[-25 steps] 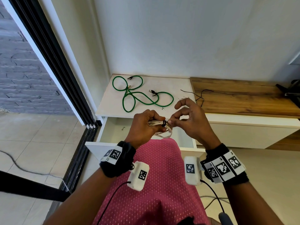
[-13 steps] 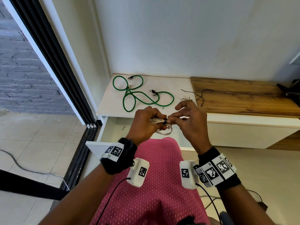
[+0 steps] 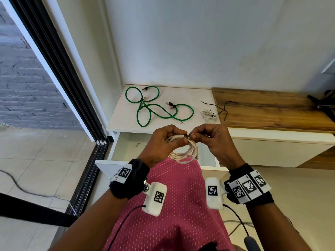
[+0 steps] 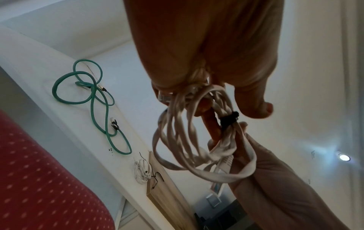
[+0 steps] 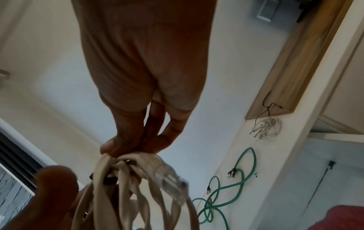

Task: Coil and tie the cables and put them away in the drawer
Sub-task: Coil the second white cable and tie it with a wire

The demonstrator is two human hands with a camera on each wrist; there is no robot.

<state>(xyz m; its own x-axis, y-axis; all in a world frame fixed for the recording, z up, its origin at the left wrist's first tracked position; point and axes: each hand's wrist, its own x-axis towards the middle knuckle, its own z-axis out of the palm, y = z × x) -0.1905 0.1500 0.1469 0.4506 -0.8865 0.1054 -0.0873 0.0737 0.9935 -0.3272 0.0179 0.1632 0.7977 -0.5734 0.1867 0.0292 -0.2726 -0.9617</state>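
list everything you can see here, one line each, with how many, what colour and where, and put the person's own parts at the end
flat white cable coil: one, off-white, held in the air above the open drawer
black twist tie: one, black, wrapped round the held coil
round green network cable: one, green, loose and uncoiled on the white cabinet top
small tied white cable bundle: one, white, on the cabinet top near the wooden section
thin black wire: one, black, lying across the seam between white and wood
white open drawer: one, white, pulled out below the cabinet top
white cabinet top: one, white, against the wall
wooden top: one, brown, right of the white one
left hand: grips the coil
right hand: fingers pinch at the tie
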